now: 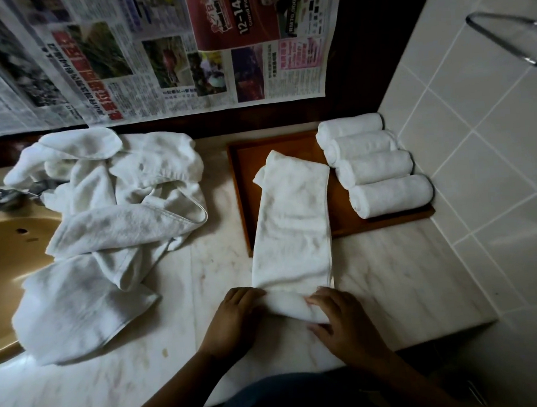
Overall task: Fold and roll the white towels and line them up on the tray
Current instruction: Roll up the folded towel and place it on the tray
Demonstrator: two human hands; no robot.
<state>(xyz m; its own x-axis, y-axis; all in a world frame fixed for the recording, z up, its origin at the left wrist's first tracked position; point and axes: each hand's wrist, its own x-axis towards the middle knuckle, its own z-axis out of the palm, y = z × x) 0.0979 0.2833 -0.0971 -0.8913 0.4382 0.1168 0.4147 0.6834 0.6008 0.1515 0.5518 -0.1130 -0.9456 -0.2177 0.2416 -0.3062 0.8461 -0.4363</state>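
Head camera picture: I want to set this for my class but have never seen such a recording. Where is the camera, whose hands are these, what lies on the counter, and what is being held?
There is no machine here. A person works with bare hands, and the single picture comes from a camera worn on their head, looking down. The left hand and right hand grip the near end of a folded towel. That end is curled into a short roll, while the rest lies flat and reaches onto the wooden tray. Four rolled towels sit side by side along the tray's right side. To the left, a pile of loose towels lies on the marble counter, partly over a basin. A newspaper is spread at the back.
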